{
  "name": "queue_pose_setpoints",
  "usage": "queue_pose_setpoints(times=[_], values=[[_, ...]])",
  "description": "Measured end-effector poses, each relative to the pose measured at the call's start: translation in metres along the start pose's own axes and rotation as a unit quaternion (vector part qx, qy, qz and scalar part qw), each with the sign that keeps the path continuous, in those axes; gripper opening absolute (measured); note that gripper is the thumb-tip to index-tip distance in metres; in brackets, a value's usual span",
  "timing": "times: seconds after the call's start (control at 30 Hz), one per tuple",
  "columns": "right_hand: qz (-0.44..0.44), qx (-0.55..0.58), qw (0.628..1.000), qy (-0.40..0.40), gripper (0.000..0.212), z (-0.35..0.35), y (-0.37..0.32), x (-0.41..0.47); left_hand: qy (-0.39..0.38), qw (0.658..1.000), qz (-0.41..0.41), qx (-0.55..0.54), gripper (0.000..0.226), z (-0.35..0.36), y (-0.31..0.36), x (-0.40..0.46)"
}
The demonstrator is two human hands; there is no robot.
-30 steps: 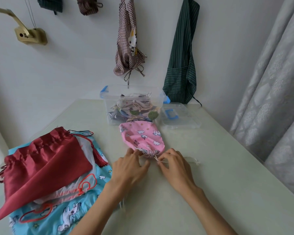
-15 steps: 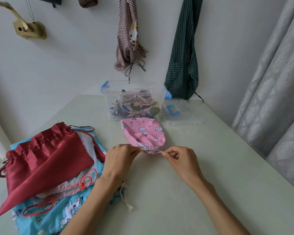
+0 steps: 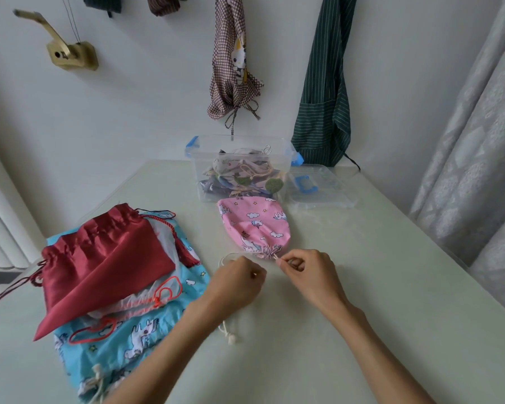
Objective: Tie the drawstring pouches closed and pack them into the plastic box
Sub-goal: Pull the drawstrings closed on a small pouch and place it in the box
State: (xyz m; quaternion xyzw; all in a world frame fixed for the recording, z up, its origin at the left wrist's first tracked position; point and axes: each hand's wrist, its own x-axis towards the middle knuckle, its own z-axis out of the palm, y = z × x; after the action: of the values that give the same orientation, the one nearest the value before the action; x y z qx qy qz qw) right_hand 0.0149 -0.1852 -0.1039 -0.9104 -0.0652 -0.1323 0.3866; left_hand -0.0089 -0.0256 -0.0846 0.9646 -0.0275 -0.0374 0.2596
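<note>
A pink cloud-print drawstring pouch (image 3: 254, 225) lies on the table with its gathered mouth toward me. My right hand (image 3: 309, 275) pinches the pale drawstring (image 3: 277, 258) right at that cinched mouth. My left hand (image 3: 236, 282) is curled, holding the other end of the cord, which loops out to its left. Behind the pouch stands the clear plastic box (image 3: 286, 158) with blue latches, holding several tied pouches.
A red satin pouch (image 3: 99, 258) lies on a white one and a blue unicorn-print pouch (image 3: 134, 333) at the left. The box lid (image 3: 318, 191) rests right of the box. Aprons hang on the wall; a curtain flanks the right table edge.
Both hands have drawn back toward me from the pouch mouth, pulling the cord. The left hand moved down and right, and the mouth is gathered tight.
</note>
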Motion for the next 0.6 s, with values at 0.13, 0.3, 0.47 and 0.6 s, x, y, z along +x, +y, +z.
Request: queue_pose_setpoints(times=[0.13,0.3,0.47,0.6], values=[[-0.008,0.005,1.0,-0.001,0.01,-0.004,-0.002,-0.003,0.046,0.979,-0.064,-0.186,0.041,0.013,0.009,0.007],[-0.028,0.014,0.999,-0.006,0.009,-0.005,-0.012,0.0,0.136,0.829,-0.167,-0.516,0.021,0.003,0.017,0.017],[-0.056,-0.003,0.998,-0.02,0.009,-0.017,-0.027,0.025,0.259,0.77,-0.144,-0.565,0.009,-0.015,0.015,0.039],[-0.068,0.002,0.997,-0.028,0.012,-0.037,-0.046,0.064,0.299,0.743,-0.064,-0.595,0.01,-0.038,0.017,0.062]])
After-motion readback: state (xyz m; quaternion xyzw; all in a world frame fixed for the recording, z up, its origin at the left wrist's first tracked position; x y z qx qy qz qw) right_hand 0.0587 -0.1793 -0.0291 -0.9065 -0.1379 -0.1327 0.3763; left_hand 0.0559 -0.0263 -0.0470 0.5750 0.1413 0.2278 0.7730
